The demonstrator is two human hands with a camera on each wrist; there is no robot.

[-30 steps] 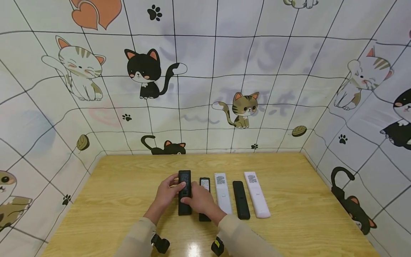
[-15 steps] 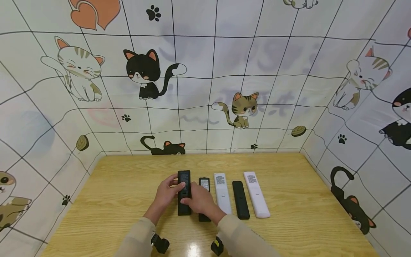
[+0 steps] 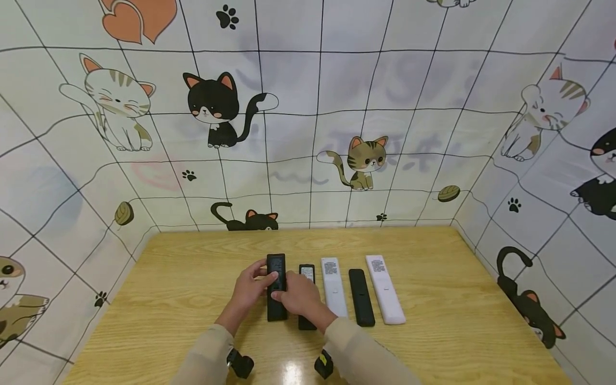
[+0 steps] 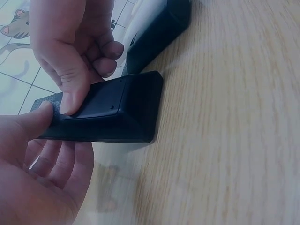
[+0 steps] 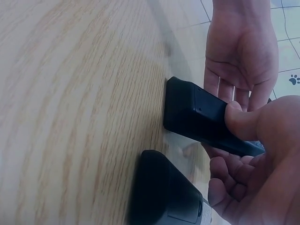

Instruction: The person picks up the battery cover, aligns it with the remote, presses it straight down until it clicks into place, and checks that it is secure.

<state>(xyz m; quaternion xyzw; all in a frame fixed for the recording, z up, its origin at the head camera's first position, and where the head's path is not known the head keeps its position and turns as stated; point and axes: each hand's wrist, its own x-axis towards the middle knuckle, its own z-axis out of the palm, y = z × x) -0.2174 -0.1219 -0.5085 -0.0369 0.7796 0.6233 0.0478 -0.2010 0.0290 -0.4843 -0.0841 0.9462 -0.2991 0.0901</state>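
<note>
A black remote control (image 3: pixel 276 314) lies back side up on the wooden table, leftmost in a row of remotes. My left hand (image 3: pixel 246 294) grips its left side, thumb on the back and fingers along the edge, as the left wrist view shows. From the other side my right hand (image 3: pixel 304 297) holds it, its thumb pressed on the battery cover (image 4: pixel 101 100) and its other fingers curled at the side. That cover sits flush on the remote in the left wrist view. Close by on the right is a smaller black remote (image 3: pixel 307 324), partly hidden by my right hand.
Farther right lie a white remote (image 3: pixel 334 289), another black remote (image 3: pixel 362 298) and a second white remote (image 3: pixel 386 290), all roughly parallel. Cat-patterned cloth walls (image 3: pixel 298 128) rise behind and beside the table (image 3: pixel 447 321).
My right thumb has slid slightly up the back of the black remote, toward its far end. The left hand and the other remotes stay where they were.
</note>
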